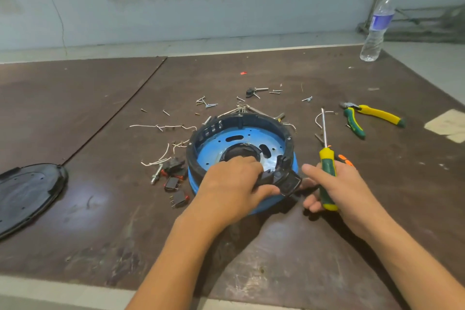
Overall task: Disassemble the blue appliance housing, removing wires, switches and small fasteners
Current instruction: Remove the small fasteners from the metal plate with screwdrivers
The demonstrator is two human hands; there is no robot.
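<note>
Blue appliance housing (251,133) sits open side up mid-table (100,113), with a black ring (290,145) round its rim; left hand (231,184) curls over the ring's near edge, gripping it. Right hand (337,184) is just beside, fingers wrapped round a green-yellow screwdriver (327,167) (shaft pointing away). Loose switches (176,184), white wires (161,127) and screws (207,103) lie left and behind, pliers (372,114) to the right.

- Blue housing (251,137) rests open side up on the table (100,209).
- Left hand (231,184) grips a black bracket (288,181) at the housing's near rim.
- Right hand (337,186) holds a screwdriver (327,173), shaft pointing away.
- Loose switches (179,198), wires (161,126) and screws (210,105) lie beside the housing; pliers (370,116) lie to the right.
</note>
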